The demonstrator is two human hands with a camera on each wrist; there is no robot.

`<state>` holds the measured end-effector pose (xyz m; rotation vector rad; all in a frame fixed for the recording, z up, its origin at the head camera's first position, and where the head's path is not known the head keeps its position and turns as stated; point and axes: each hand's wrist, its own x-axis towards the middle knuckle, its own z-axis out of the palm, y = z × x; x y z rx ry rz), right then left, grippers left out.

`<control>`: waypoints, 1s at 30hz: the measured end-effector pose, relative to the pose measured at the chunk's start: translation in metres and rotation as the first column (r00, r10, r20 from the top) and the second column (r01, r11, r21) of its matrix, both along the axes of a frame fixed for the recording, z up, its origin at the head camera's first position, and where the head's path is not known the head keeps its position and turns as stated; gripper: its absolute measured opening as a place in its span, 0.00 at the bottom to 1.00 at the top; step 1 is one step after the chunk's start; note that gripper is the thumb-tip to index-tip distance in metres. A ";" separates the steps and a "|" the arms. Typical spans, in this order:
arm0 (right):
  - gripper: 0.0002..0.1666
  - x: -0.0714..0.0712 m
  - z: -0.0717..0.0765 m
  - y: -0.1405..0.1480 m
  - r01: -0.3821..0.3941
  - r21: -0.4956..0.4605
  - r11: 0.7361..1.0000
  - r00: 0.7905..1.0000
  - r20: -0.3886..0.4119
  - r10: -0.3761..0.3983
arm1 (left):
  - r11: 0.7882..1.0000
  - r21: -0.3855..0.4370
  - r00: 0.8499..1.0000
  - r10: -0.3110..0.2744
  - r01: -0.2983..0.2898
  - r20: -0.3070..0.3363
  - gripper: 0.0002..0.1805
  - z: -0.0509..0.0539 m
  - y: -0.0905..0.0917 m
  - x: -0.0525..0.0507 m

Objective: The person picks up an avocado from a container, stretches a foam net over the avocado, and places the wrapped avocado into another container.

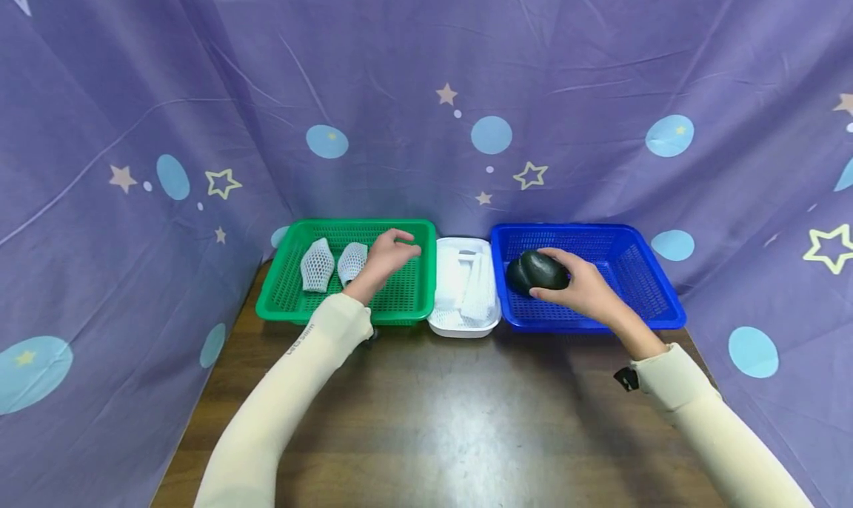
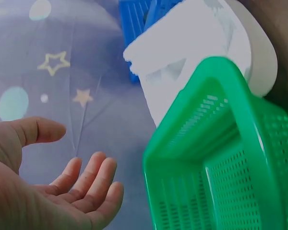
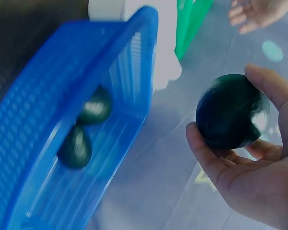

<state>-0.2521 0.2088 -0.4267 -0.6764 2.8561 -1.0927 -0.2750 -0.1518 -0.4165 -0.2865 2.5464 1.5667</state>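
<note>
My right hand (image 1: pixel 581 289) grips a dark green avocado (image 3: pixel 230 111) between thumb and fingers, above the blue basket (image 1: pixel 660 301). Two more avocados, one nearer (image 3: pixel 76 147) and one farther (image 3: pixel 97 106), lie inside that basket in the right wrist view. Over the green basket (image 1: pixel 432 271) hovers my left hand (image 1: pixel 389 256), its fingers loosely bent and holding nothing. Below and beside it in the green basket are two plump white foam net sleeves, one at the left (image 1: pixel 317 265) and one partly hidden by the hand (image 1: pixel 351 261); their contents are hard to make out.
A white tray (image 1: pixel 464 332) stands between the two baskets, with flat white foam net sleeves (image 1: pixel 478 286) in it. The baskets and tray sit at the back of a brown wooden table (image 1: pixel 426 419), against a purple patterned curtain (image 1: pixel 400 71).
</note>
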 end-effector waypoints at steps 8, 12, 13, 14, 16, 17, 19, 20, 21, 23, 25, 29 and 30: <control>0.46 0.028 -0.018 -0.025 -0.092 -0.014 0.996 0.995 -0.049 0.091 | 0.997 0.043 0.997 -0.071 0.072 -0.020 0.23 -0.002 0.016 0.011; 0.46 0.038 -0.030 -0.035 -0.140 -0.011 0.990 0.989 -0.053 0.139 | 0.995 0.060 0.996 -0.083 0.084 -0.024 0.23 -0.007 0.021 0.013; 0.46 0.040 -0.034 -0.038 -0.151 -0.011 0.989 0.988 -0.048 0.150 | 0.994 0.062 0.996 -0.088 0.089 -0.022 0.23 -0.008 0.023 0.014; 0.46 0.043 -0.037 -0.040 -0.160 -0.010 0.987 0.986 -0.041 0.160 | 0.993 0.068 0.996 -0.092 0.094 -0.020 0.22 -0.009 0.024 0.014; 0.46 0.047 -0.045 -0.044 -0.177 -0.005 0.984 0.984 -0.030 0.177 | 0.992 0.072 0.994 -0.104 0.105 -0.013 0.21 -0.012 0.026 0.015; 0.45 0.050 -0.049 -0.047 -0.184 -0.003 0.983 0.983 -0.022 0.184 | 0.991 0.070 0.994 -0.110 0.110 -0.009 0.20 -0.013 0.027 0.016; 0.45 0.054 -0.058 -0.051 -0.198 -0.002 0.980 0.980 -0.011 0.198 | 0.990 0.069 0.993 -0.122 0.122 -0.004 0.19 -0.016 0.028 0.016; 0.44 0.056 -0.063 -0.054 -0.205 0.006 0.979 0.979 -0.010 0.205 | 0.990 0.071 0.992 -0.125 0.125 -0.001 0.19 -0.017 0.028 0.017; 0.44 0.058 -0.067 -0.056 -0.216 0.012 0.976 0.976 -0.012 0.216 | 0.989 0.067 0.992 -0.130 0.129 0.001 0.18 -0.019 0.029 0.018; 0.44 0.062 -0.076 -0.061 -0.234 0.023 0.972 0.972 -0.010 0.235 | 0.989 0.065 0.991 -0.134 0.134 0.004 0.18 -0.022 0.030 0.019; 0.44 0.065 -0.085 -0.066 -0.256 0.036 0.966 0.966 -0.012 0.257 | 0.989 0.063 0.990 -0.138 0.137 0.003 0.18 -0.026 0.032 0.021; 0.44 0.069 -0.099 -0.075 -0.287 0.051 0.957 0.958 -0.005 0.288 | 0.989 0.045 0.990 -0.139 0.139 -0.009 0.18 -0.033 0.036 0.022; 0.44 0.069 -0.103 -0.077 -0.293 0.060 0.954 0.956 -0.009 0.294 | 0.990 0.041 0.990 -0.137 0.138 -0.012 0.18 -0.034 0.038 0.022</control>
